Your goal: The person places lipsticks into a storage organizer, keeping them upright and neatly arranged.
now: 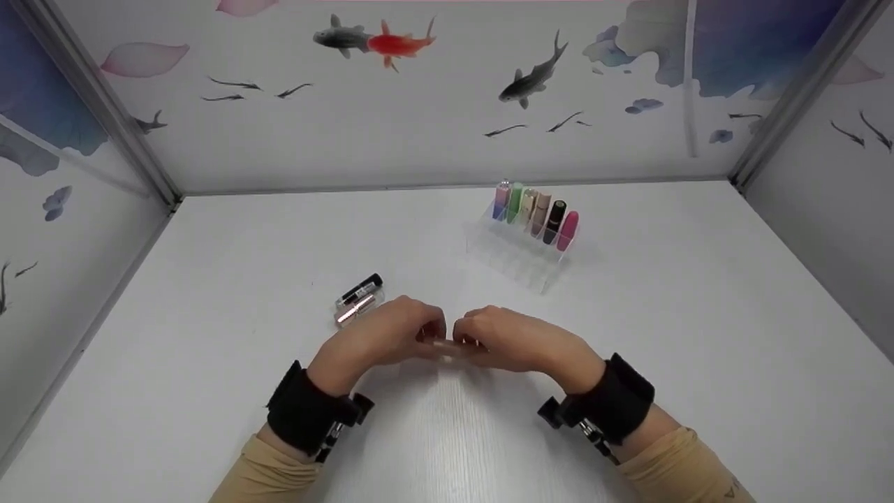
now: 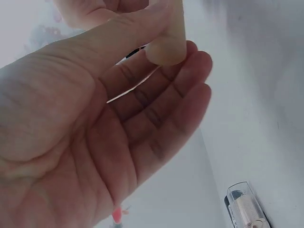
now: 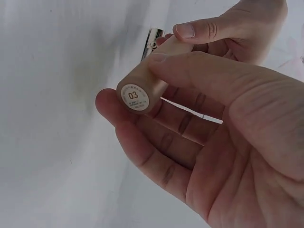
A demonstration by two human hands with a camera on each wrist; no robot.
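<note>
A beige lipstick tube point(image 1: 447, 347) lies sideways between my two hands, just above the white table. My left hand point(image 1: 391, 335) pinches one end with thumb and fingers; the rounded tip of that end point(image 2: 167, 51) shows in the left wrist view. The other end is held by my right hand point(image 1: 520, 339), its thumb pressed along the tube point(image 3: 142, 88). A round sticker reading "03" is on the base there. In the head view the fingers hide most of the tube.
Beyond the left hand lie a black-capped lipstick point(image 1: 360, 290) and a shiny pinkish lipstick point(image 1: 355, 309), side by side. A clear tiered lipstick stand point(image 1: 517, 262) farther back holds several coloured tubes in its rear row. Printed panels point(image 1: 433, 140) wall the table's back and sides.
</note>
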